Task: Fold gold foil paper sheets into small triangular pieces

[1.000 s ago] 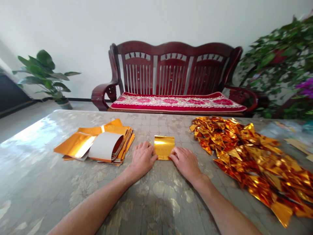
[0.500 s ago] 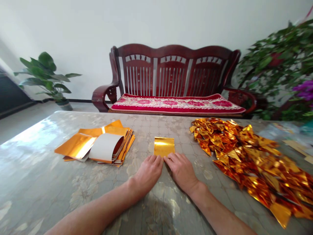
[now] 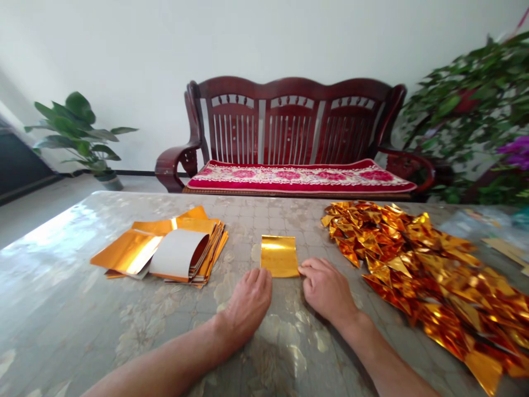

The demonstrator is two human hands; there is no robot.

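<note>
A sheet of gold foil paper lies on the table in front of me, with its far edge slightly curled. My left hand is closed at its near left corner, fingers bunched together and the thumb hidden beneath. At the near right corner, my right hand pinches the paper between fingertips and thumb. To the left rests a stack of gold foil sheets, one bent over with its white back showing. A large heap of folded gold foil pieces spreads over the right side.
The patterned table reaches toward a dark red wooden bench with a floral cushion. Clear plastic bags lie at the far right. Potted plants stand beyond the table on both sides.
My hands have moved apart from the middle of the paper's near edge, the right one sliding to the right corner and the left one to the left corner. More of the paper shows.
</note>
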